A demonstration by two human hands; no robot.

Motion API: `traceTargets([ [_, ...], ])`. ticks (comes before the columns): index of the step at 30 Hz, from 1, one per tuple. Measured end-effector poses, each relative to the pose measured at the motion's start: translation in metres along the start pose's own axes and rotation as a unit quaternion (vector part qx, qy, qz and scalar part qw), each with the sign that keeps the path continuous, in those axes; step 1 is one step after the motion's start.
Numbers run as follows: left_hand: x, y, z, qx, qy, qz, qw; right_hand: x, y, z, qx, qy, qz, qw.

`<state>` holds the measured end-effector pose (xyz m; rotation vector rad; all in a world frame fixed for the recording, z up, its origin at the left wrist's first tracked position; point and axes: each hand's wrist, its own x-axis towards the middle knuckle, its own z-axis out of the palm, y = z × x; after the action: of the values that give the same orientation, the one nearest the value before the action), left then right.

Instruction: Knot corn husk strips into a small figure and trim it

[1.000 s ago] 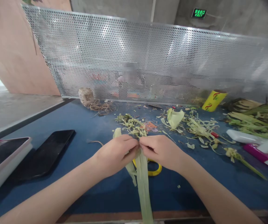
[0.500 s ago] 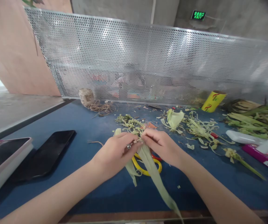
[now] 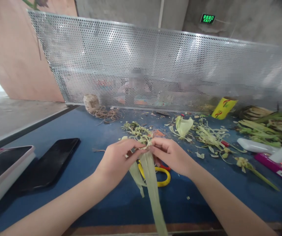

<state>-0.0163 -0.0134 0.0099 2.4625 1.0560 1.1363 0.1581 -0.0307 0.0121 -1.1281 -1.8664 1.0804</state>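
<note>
A long pale-green strip of corn husk hangs from my fingertips toward the table's front edge. My left hand pinches its upper end between thumb and fingers. Close against it, my right hand is closed on the same end, fingertips nearly touching the left ones. Under the strip lie scissors with yellow handles, partly covered, with a red part beside them. Another husk piece hangs or lies to the left of the strip. Just beyond my fingers is a small heap of green plant bits.
A black phone and a pink-edged device lie at left. Twine sits at the back. Husk scraps, a yellow roll and a white-and-magenta tool are at right. A perforated metal screen stands behind.
The strip's lower end has swung left and now hangs straighter toward the front edge. My left fingers have shifted slightly; both hands remain pinched together.
</note>
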Motion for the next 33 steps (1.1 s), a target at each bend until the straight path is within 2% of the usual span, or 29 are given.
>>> traceTargets([
  [3, -0.0043, -0.0019, 0.002, 0.029, 0.071, 0.117, 0.99, 0.003, 0.0023, 0.0029, 0.023, 0.042, 0.002, 0.999],
  [5, -0.0054, -0.0015, 0.0019, 0.025, 0.08, 0.134, 0.987, 0.0045, 0.0039, 0.0032, 0.026, 0.055, 0.001, 0.998],
  [7, -0.0048, -0.0001, 0.0009, 0.012, 0.063, 0.107, 0.992, 0.005, 0.0048, 0.0023, 0.025, 0.06, -0.004, 0.998],
  [10, -0.0026, 0.0022, -0.0003, -0.025, 0.034, 0.022, 0.999, 0.004, 0.0052, 0.0008, 0.032, 0.065, -0.012, 0.997],
  [13, -0.0006, 0.0039, -0.0005, -0.07, 0.03, -0.068, 0.995, 0.0019, 0.0057, 0.0012, 0.039, 0.028, -0.009, 0.999],
  [15, 0.0003, 0.0043, 0.0001, -0.083, 0.035, -0.089, 0.992, 0.0009, 0.0065, 0.0018, 0.032, 0.006, -0.003, 0.999],
  [18, 0.0009, 0.0026, 0.0018, -0.087, 0.037, -0.087, 0.992, 0.0011, 0.0077, 0.0019, 0.028, 0.011, -0.009, 1.0],
  [20, 0.0006, 0.0001, 0.0031, -0.099, 0.036, -0.062, 0.992, 0.0021, 0.008, 0.0011, 0.037, 0.022, -0.011, 0.999],
  [22, -0.0004, -0.0025, 0.0038, -0.098, 0.04, -0.01, 0.994, 0.0032, 0.0082, 0.0002, 0.059, 0.033, -0.004, 0.998],
  [26, -0.003, -0.0049, 0.0026, -0.05, 0.072, 0.107, 0.99, 0.0039, 0.009, 0.0001, 0.189, 0.004, 0.01, 0.982],
  [29, -0.0035, -0.0036, 0.0026, -0.056, 0.089, 0.13, 0.986, 0.0037, 0.0091, 0.0005, 0.25, -0.011, 0.019, 0.968],
  [31, -0.0021, -0.0016, 0.0043, -0.093, 0.081, 0.091, 0.988, 0.0039, 0.0086, 0.0003, 0.222, 0.012, 0.022, 0.975],
  [33, 0.0006, 0.0005, 0.007, -0.162, 0.051, -0.006, 0.985, 0.0043, 0.008, 0.0001, 0.145, 0.057, 0.01, 0.988],
])
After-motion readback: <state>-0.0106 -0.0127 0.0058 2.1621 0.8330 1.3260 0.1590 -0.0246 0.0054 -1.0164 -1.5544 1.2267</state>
